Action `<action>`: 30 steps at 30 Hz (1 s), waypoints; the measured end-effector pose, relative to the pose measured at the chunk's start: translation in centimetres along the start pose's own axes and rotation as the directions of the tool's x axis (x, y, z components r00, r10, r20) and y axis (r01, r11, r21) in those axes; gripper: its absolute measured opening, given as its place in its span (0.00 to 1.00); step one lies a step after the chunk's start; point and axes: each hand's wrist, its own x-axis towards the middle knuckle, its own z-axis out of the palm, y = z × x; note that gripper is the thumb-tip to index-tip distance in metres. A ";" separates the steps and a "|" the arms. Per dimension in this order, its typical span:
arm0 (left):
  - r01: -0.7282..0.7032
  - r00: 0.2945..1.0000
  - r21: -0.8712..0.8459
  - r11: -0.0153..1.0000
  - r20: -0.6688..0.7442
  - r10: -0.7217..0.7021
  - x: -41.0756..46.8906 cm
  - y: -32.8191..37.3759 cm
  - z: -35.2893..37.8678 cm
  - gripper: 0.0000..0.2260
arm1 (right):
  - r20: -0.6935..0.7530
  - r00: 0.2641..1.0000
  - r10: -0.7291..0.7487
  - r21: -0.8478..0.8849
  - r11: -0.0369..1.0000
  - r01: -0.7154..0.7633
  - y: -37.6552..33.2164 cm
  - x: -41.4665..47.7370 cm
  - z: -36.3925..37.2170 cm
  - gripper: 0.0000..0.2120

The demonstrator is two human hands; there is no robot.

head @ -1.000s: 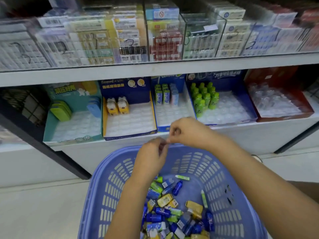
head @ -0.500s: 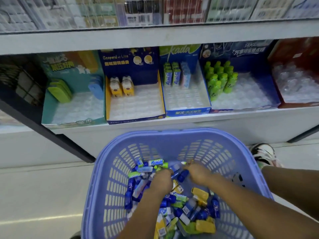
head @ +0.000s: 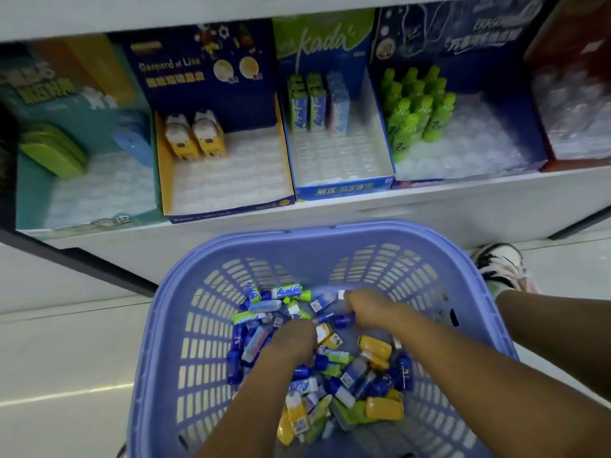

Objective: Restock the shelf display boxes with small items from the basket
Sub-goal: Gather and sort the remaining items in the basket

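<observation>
Head view. L hand [head: 292,337] & R hand [head: 372,309] are both down in the basket [head: 330,231], on the pile of small items [head: 350,370]. L is at mid-pile, R toward the basket's far edge. Fingertips are sunk among the items & blurred, so the grip cannot be told. Beyond the basket, 5 display boxes [head: 344,190] line the shelf [head: 429,206] front edge. The 4th from left holds green bottles [head: 416,110] at its back-left corner.
</observation>
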 end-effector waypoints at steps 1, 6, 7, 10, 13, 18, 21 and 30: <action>-0.009 1.000 0.002 1.000 0.001 0.009 -0.1 0.0 0.1 0.14 | 0.019 1.000 0.006 0.026 1.000 -0.006 -0.1 -0.4 -1.2 0.06; -0.056 0.998 -0.106 0.993 -0.035 0.052 -0.5 -0.5 0.1 0.11 | 0.047 0.995 -0.084 0.385 0.921 0.059 0.2 -3.2 -6.7 0.16; -0.052 0.998 -0.206 0.977 -0.043 0.044 -0.7 -0.6 0.1 0.10 | 0.051 0.991 -0.124 0.442 0.893 0.089 0.1 -4.0 -7.7 0.15; -0.011 1.000 -0.564 0.826 -0.026 -0.004 -1.8 -0.1 -1.3 0.10 | 0.026 0.974 -0.223 0.521 0.835 0.177 0.2 -6.9 -10.7 0.10; 0.042 0.999 -0.911 0.410 0.053 0.014 -3.4 2.0 -4.2 0.06 | -0.033 0.941 -0.337 0.513 0.802 0.306 0.7 -10.2 -13.8 0.14; -0.071 0.976 -0.995 -0.066 -0.083 0.200 -6.8 6.2 -9.8 0.08 | -0.240 0.925 -0.293 0.504 0.777 0.377 1.8 -15.1 -17.7 0.21; -0.213 0.940 -0.972 -0.095 -0.230 0.253 -8.8 8.9 -12.1 0.06 | -0.354 0.897 -0.265 0.525 0.737 0.425 2.2 -17.0 -18.9 0.20; -0.620 0.782 -0.772 0.139 -0.623 0.024 -9.4 13.5 -13.9 0.08 | -0.521 0.833 -0.186 0.677 0.504 0.536 4.6 -20.2 -20.2 0.21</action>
